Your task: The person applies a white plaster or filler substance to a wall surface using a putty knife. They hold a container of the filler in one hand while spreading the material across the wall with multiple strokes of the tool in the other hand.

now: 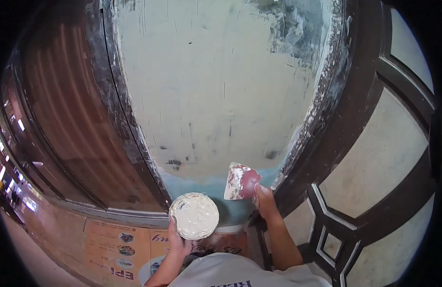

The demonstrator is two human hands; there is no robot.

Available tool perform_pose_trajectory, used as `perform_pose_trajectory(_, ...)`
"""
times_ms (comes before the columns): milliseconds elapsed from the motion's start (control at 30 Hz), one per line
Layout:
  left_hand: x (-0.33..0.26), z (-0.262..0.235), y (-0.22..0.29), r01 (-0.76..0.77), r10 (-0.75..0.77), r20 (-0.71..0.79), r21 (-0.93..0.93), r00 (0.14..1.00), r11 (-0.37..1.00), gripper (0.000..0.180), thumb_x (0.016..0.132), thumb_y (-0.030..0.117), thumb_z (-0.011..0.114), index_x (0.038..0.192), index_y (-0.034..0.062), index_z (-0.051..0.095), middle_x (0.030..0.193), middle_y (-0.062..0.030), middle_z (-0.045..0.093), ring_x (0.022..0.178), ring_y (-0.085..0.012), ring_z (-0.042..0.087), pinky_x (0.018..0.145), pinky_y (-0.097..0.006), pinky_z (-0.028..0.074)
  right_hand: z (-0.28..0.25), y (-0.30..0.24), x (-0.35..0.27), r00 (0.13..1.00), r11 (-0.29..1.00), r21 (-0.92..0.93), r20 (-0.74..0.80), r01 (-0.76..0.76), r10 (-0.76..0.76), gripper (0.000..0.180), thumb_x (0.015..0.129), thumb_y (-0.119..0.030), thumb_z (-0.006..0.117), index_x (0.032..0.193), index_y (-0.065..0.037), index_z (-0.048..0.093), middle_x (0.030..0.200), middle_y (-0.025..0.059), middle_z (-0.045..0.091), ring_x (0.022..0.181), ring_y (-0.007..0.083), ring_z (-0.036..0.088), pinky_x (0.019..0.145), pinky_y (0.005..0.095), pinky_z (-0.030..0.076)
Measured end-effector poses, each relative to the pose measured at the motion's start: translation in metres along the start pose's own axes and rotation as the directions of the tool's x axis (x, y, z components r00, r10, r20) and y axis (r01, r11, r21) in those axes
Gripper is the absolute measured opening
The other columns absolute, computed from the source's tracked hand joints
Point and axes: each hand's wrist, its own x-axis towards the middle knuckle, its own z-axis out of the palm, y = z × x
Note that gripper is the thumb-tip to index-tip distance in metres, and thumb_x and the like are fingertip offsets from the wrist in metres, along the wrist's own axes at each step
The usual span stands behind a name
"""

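Note:
A round tub of white putty (197, 216) rests in my left hand (177, 238), whose fingers wrap round its side and underneath. The putty's surface is wet and uneven. My right hand (265, 201) grips a wide putty knife (242, 182) with a reddish, putty-smeared blade, tilted up and to the left. The blade is to the right of the tub and apart from it. Ahead stands a panel (216, 95) coated in pale putty, with dark scratches, grey patches at the top right and a bluish strip at the bottom. The blade overlaps that strip in view; whether they touch, I cannot tell.
Dark frame posts (118, 91) smeared with white edge the panel. At left is a brown glossy pane (63, 110). A dark wooden door (355, 210) with pale inset panels stands at right. An orange printed sheet (113, 244) covers the floor below.

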Motion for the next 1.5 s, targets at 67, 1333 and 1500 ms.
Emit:
perform_pose_trajectory(67,0.002,-0.01,0.005,0.012,-0.011,0.015,-0.054,1.0,0.998,0.057,0.103,0.047,0.038,0.145,0.0084,0.041,0.142,-0.0122,0.051,0.128,-0.0288,0.053,0.107,-0.043,0.045,0.018,-0.01,-0.001,0.999,0.999,-0.007,-0.015,0.048,-0.048,0.027,0.102,-0.03,0.053,0.089,-0.01,0.065,0.062,-0.0091,0.045,0.051,0.0016,0.039,0.046,0.0212,0.028)
perform_pose_trajectory(1333,0.026,-0.035,0.076,-0.104,0.104,-0.002,-0.052,0.995,0.993,0.053,0.105,0.044,0.034,0.145,0.0087,0.041,0.144,-0.0101,0.049,0.13,-0.0263,0.05,0.111,-0.042,0.04,0.146,-0.014,-0.021,0.905,0.82,-0.382,0.19,0.425,-0.381,0.033,0.098,-0.024,0.056,0.119,0.001,0.059,0.091,0.0143,0.071,0.083,0.0169,0.067,0.073,0.034,0.052)
perform_pose_trajectory(1500,0.03,-0.028,0.074,-0.075,0.072,-0.043,-0.056,0.996,0.996,0.055,0.105,0.047,0.034,0.144,0.009,0.042,0.143,-0.0101,0.05,0.129,-0.027,0.051,0.111,-0.043,0.041,0.15,-0.015,-0.026,0.883,0.752,-0.463,0.247,0.469,-0.399,0.029,0.098,-0.021,0.055,0.119,0.0,0.06,0.095,0.0177,0.07,0.084,0.026,0.069,0.073,0.0356,0.051)
